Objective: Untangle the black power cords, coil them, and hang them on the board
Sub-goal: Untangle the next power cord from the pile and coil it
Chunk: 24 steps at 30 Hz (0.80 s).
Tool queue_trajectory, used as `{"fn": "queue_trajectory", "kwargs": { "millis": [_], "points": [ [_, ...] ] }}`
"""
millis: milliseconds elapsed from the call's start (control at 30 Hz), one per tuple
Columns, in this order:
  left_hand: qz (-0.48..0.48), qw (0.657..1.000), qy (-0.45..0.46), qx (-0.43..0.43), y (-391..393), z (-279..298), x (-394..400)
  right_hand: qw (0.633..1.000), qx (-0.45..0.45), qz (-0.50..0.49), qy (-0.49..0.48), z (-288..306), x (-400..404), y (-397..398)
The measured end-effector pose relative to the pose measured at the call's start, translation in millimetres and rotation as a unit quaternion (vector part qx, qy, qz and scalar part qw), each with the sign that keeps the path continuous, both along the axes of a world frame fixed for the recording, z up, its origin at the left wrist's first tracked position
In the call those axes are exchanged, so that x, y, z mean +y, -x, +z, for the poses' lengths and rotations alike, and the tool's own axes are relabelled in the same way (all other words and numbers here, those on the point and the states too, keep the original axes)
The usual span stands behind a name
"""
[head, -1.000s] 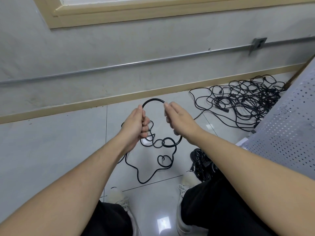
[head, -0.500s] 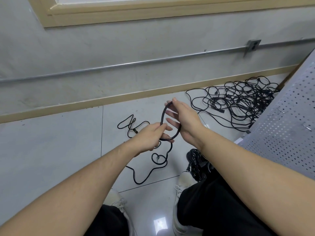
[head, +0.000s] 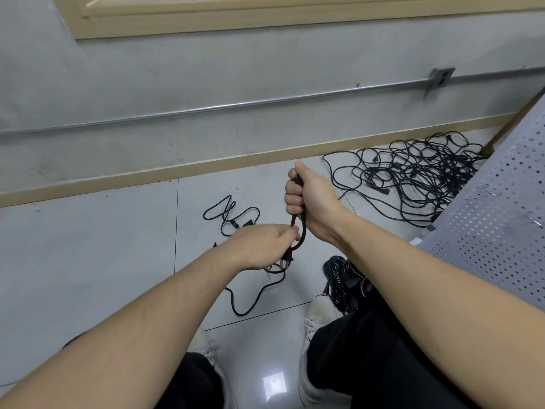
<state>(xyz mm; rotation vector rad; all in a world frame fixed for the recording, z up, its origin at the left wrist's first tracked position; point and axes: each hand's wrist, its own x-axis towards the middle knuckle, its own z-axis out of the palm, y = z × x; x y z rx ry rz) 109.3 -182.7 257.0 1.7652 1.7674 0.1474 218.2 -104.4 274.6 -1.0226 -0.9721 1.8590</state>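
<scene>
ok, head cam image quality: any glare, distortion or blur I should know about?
Head view: one bright square glare patch on the glossy floor tile between the shoes; wide-angle bowing bends the wall conduit and baseboard; lighting soft, shadows faint; the hands, the held power cord and the tangled cord pile look sharp.

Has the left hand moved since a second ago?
Yes. The left hand dropped below the right hand, away from the baseboard, holding the cord.

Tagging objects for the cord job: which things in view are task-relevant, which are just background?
Job:
- cord in hand, gripped by right hand and left hand
- tangled pile
- coiled bundle
- perforated board

Background:
- wall conduit
- outlet box
- baseboard
</scene>
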Motion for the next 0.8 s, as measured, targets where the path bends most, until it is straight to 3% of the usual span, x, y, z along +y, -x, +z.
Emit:
{"fn": "queue_trajectory", "kwargs": {
  "millis": [33,67,167,200,300,500,567,667,733,800],
  "points": [
    [-0.019,0.996,-0.042,0.071,2.0,-1.0,1.9,1.0,0.005,-0.001,0.003,0.1,1.3,-0.8],
    [-0.025,0.993,-0.073,0.088,3.4,-3.4,4.3,1.0,0.012,-0.001,0.006,0.3,2.1,-1.4],
    [-0.033,0.985,-0.157,0.058,2.5,-10.1,4.1,0.999,0.037,0.006,0.014,0.6,2.1,-2.6],
    [-0.018,0.986,-0.162,0.035,1.3,-13.4,3.8,0.999,0.049,0.008,0.016,0.9,1.6,-3.2],
    [0.035,0.985,-0.073,-0.151,-7.7,-19.1,-1.0,0.996,0.089,-0.005,0.031,-1.3,3.8,-6.7],
    [0.039,0.965,-0.059,-0.251,-19.9,-17.4,-3.9,0.999,0.038,0.011,0.032,-4.3,11.8,-19.1],
    [0.097,0.942,-0.062,-0.316,-20.5,-15.9,-2.0,0.998,0.012,0.053,0.03,-9.1,12.6,-20.1],
    [0.2,0.877,-0.103,-0.424,-16.1,-7.6,6.5,0.988,-0.035,0.151,-0.001,-23.2,11.4,-23.7],
    [0.253,0.828,-0.122,-0.485,-10.2,0.4,12.3,0.968,-0.076,0.237,-0.044,-33.0,12.0,-24.6],
    [0.298,0.782,-0.126,-0.532,-3.2,5.6,16.3,0.925,-0.153,0.332,-0.103,-40.0,8.1,-19.7]
  ]
}}
